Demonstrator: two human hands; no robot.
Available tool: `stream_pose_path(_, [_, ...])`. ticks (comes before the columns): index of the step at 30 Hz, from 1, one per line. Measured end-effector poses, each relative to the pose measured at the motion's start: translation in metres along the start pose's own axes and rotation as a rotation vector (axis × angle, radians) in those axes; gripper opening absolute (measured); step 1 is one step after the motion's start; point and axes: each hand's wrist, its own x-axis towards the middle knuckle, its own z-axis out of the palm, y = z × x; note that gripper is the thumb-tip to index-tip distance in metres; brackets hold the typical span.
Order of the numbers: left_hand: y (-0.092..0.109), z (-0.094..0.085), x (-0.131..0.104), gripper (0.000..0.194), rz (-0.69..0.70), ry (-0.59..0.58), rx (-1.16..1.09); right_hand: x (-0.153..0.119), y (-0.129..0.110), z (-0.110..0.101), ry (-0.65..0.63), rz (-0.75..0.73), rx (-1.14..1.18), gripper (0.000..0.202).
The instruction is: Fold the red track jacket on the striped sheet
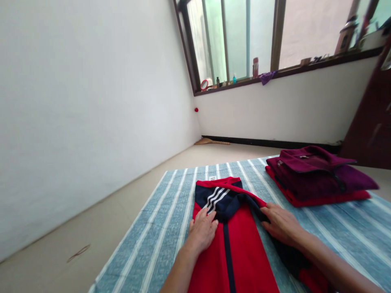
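Observation:
A red and navy track jacket (244,248) with three white stripes on its navy part lies partly folded on a blue, white-striped cloth (165,203). On its left side, just below the stripes, my left hand (203,228) rests with fingers stretched out over the fabric. My right hand (279,224) is closed around a sleeve edge at the right, slightly lifted and stretched away from the body of the jacket. The rest of that sleeve runs under my right forearm, partly hidden by it. The jacket's lower end leaves the bottom of the view.
Folded clothes, a purple zip-neck top (317,171) over a red garment (330,200), are stacked at the right of the cloth. A broom (210,141) lies on the floor by the far wall. Bottles, a round mirror (204,84) and a purple rag (268,77) sit along the windowsill.

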Motion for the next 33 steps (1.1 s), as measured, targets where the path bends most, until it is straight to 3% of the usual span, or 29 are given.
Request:
stream_pose_path(6, [-0.008,-0.013,0.046,0.028,0.018,0.196,0.039,0.001,0.012,0.008,0.062,0.019,0.176,0.027])
stream_pose_path(10, [-0.007,0.004,0.082,0.031,-0.007,0.298,0.047,0.003,0.022,0.003,0.091,0.058,0.302,0.044])
stream_pose_path(13, [-0.006,0.021,0.096,0.034,-0.022,0.326,0.037,0.001,0.034,0.000,0.120,0.137,0.224,0.037])
stream_pose_path(18, [-0.008,0.035,0.100,0.039,-0.037,0.312,0.020,-0.002,0.043,0.004,0.077,0.208,0.025,0.015])
stream_pose_path(21, [-0.009,0.035,0.101,0.040,-0.036,0.288,0.016,0.000,0.044,0.000,0.102,0.227,0.165,0.019])
stream_pose_path(25, [-0.009,0.035,0.101,0.044,-0.037,0.254,0.020,0.002,0.053,-0.017,0.384,0.216,0.620,0.024])
stream_pose_path(27, [-0.008,0.037,0.101,0.046,-0.040,0.231,0.023,0.003,0.060,-0.024,0.529,0.264,0.685,0.027])
stream_pose_path(29, [-0.007,0.039,0.101,0.049,-0.044,0.200,0.023,0.005,0.067,-0.026,0.591,0.297,0.653,0.028])
stream_pose_path(33, [-0.003,0.037,0.102,0.060,-0.063,0.132,0.013,0.006,0.072,-0.023,0.420,0.310,0.433,0.028])
